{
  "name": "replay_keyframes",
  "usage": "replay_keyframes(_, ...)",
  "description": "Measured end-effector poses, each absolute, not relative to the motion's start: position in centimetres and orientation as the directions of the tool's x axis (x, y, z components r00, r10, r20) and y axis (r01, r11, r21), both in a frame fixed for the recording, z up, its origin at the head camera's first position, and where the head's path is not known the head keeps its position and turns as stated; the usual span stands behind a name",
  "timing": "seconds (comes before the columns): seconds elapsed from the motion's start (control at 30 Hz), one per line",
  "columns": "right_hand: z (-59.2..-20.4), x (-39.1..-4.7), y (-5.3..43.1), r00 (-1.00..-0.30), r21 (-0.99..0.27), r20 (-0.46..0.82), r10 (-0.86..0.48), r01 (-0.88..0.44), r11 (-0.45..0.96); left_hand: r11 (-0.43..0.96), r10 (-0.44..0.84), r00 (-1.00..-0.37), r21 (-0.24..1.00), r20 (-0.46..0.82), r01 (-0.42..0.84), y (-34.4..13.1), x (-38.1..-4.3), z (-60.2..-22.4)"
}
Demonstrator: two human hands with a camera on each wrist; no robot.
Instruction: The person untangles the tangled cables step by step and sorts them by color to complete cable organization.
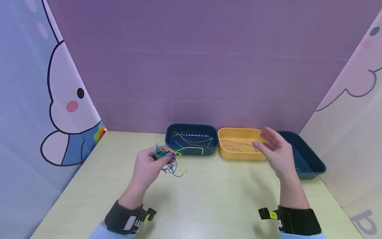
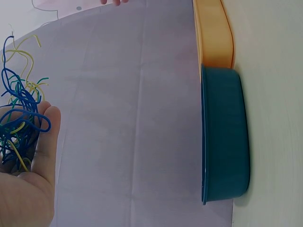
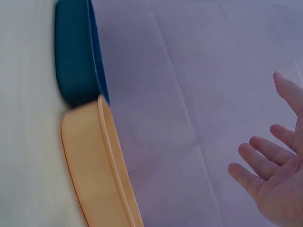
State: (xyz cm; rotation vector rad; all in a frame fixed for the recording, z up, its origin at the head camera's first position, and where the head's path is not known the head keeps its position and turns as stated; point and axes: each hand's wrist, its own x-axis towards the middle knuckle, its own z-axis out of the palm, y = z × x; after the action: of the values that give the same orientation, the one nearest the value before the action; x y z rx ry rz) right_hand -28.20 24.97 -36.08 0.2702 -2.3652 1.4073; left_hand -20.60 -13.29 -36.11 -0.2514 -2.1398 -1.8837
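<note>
Head view: left hand (image 1: 150, 164) grips tangled wires (image 1: 170, 154) near the left tub (image 1: 191, 153), at the counter's (image 1: 194, 199) far edge — held up, perhaps, so strands dangle. Left wrist: wires bunched against the palm. Right wrist: right hand (image 3: 280, 187), fingers (image 3: 258, 161) spread, grasping nothing — probably free for handling strands.

A pale yellowish, smooth table (image 1: 203, 199) runs back to a creased purple backdrop (image 1: 191, 73). Left of the table hangs a blue sheet (image 1: 24, 99) printed with a pink-cheeked white cartoon figure (image 1: 68, 116); right of the table, an off-white and pink printed sheet (image 1: 352, 132). Soft light glosses the table.
</note>
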Motion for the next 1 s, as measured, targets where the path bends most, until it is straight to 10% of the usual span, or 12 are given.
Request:
replay_keyframes(0.43, -37.6, -26.0, 20.3, -0.849, -0.836, 0.503, -0.160, -0.525, 0.160, 0.191, -0.047, -0.949, 0.935, 0.312, 0.298, -12.7, -20.5, -36.2)
replay_keyframes(1.0, -35.8, -22.7, 15.8, -0.832, -0.835, 0.463, -0.306, -0.525, 0.165, 0.213, 0.009, -0.955, 0.932, 0.297, 0.292, -11.8, -20.8, -36.9)
